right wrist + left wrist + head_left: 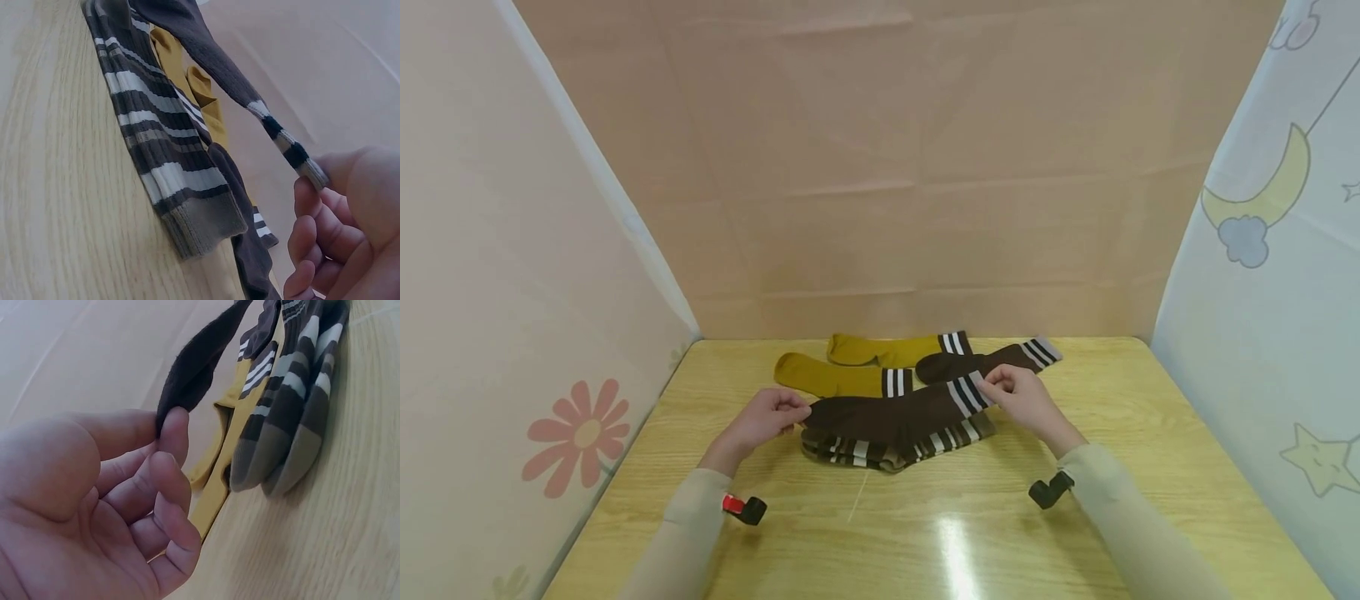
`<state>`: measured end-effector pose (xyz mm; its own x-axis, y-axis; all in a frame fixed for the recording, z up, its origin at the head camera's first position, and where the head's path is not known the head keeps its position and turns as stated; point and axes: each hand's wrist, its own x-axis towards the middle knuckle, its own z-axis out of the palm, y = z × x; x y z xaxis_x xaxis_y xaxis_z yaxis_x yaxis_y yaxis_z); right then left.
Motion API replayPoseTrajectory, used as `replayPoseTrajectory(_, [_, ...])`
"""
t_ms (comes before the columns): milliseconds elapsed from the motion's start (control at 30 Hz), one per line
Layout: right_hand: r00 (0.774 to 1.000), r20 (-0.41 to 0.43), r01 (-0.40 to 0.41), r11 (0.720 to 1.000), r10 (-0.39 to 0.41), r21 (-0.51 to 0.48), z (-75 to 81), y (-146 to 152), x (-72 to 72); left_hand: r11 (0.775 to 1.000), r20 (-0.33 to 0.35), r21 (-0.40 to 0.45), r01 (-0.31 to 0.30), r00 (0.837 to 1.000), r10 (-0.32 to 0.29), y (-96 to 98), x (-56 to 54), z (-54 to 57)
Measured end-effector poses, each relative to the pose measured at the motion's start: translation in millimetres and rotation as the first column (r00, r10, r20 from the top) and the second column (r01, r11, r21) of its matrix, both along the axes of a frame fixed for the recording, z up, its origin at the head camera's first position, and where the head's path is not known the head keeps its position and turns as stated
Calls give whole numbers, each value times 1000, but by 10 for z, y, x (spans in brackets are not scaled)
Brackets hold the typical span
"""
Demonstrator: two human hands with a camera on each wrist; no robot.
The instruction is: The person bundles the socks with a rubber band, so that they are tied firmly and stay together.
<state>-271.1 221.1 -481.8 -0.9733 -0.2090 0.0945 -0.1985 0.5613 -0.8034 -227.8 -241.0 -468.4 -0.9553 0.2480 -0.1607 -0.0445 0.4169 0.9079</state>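
Note:
A dark brown sock (880, 414) with a grey, black-striped cuff is stretched between both hands above the table. My left hand (772, 414) pinches its toe between thumb and index finger, which the left wrist view shows close up. At the cuff end, my right hand (1022, 400) pinches the grey edge (315, 175). Beneath it lie two brown, white and grey striped socks (169, 144), one over the other, partly covered by the held sock in the head view. Another dark brown sock (951, 367) lies behind the right hand.
Two mustard socks (831, 375) with white-striped dark cuffs lie toward the back of the wooden table (820, 533). A tan backdrop (917, 208) rises behind, with printed fabric walls on the left (490, 250) and right (1262, 333).

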Motion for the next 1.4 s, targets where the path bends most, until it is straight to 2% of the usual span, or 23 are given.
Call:
replayPoseTrajectory(667, [999, 43, -30, 999, 29, 21, -77, -20, 5, 999, 12, -49, 15, 1000, -14, -59, 15, -113])
replayPoseTrajectory(867, [998, 64, -24, 999, 21, 39, -119, -33, 8, 999, 17, -33, 37, 999, -36, -65, 27, -127])
replayPoseTrajectory(1067, [997, 67, -39, 998, 35, 46, -138, -41, 28, 997, -7, -21, 68, 998, -68, -81, 18, -190])
replayPoseTrajectory(1400, [997, 56, -62, 994, 57, 95, -239, -1, 4, 996, -25, -33, 84, 996, -85, -55, 25, -192])
